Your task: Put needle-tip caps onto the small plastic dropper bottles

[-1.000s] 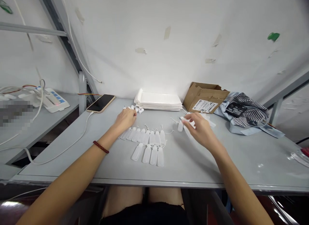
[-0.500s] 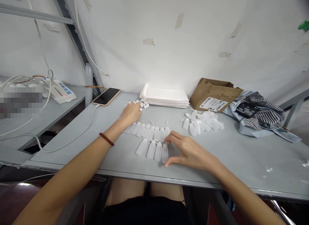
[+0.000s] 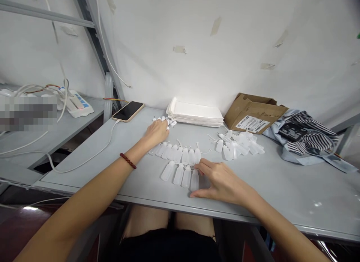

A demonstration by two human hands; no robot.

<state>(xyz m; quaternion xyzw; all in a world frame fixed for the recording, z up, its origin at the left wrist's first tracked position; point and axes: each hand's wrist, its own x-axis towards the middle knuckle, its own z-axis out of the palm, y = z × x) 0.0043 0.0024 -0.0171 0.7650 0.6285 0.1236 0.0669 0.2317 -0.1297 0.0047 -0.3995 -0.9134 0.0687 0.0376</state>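
Note:
My left hand (image 3: 157, 132) reaches over the near side of a pile of small white caps (image 3: 172, 122). Its fingers are bent and close together, with the tips hidden among the caps. My right hand (image 3: 218, 177) has thumb and forefinger apart around the rightmost small translucent bottle (image 3: 194, 179) of the front row; the forefinger is by its neck and the thumb near its base. To the left lie more such bottles (image 3: 178, 174) in that row. Behind is a second row of bottles (image 3: 178, 155) with thin white stems at their tops.
A heap of similar bottles (image 3: 243, 143) lies right of centre. Behind stand a stack of white sheets (image 3: 197, 113) and a cardboard box (image 3: 254, 112). A phone (image 3: 128, 111) on a charging cable (image 3: 108, 142) is at left, bundled striped cloth (image 3: 312, 136) at right.
The view has shifted slightly, moving everything a little to the right in the picture. Both hands stay by the same things; my right thumb has come a little closer beneath the end bottle.

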